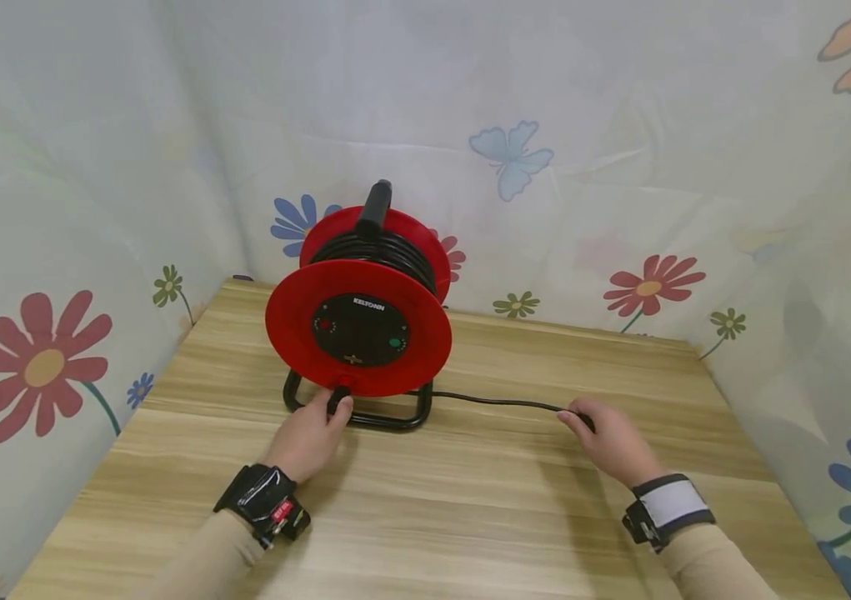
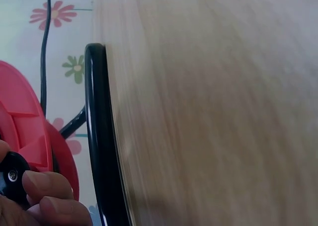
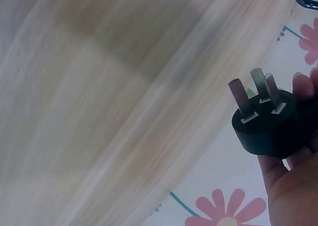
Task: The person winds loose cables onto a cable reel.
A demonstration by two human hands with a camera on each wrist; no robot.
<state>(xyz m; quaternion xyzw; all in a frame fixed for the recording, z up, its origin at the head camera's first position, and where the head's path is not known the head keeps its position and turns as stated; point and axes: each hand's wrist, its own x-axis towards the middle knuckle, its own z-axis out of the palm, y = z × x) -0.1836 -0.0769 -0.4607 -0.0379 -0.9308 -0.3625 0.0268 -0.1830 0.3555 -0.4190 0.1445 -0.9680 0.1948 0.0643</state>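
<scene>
A red cable reel (image 1: 360, 330) with black cord wound between its discs stands on a black tube frame (image 1: 387, 423). My left hand (image 1: 308, 437) grips the black crank knob (image 1: 338, 397) low on the front disc; the left wrist view shows fingers curled around that knob (image 2: 14, 175). From the reel a length of black cord (image 1: 496, 401) runs right, just above the tabletop, to my right hand (image 1: 613, 442). There I hold its black plug (image 3: 271, 129), with three bare metal prongs pointing away from the palm in the right wrist view.
The reel stands at the back left of a wood-grain table (image 1: 470, 517). Behind it and on both sides hangs a white sheet (image 1: 410, 75) printed with flowers and a butterfly. A black carrying handle (image 1: 375, 210) tops the reel.
</scene>
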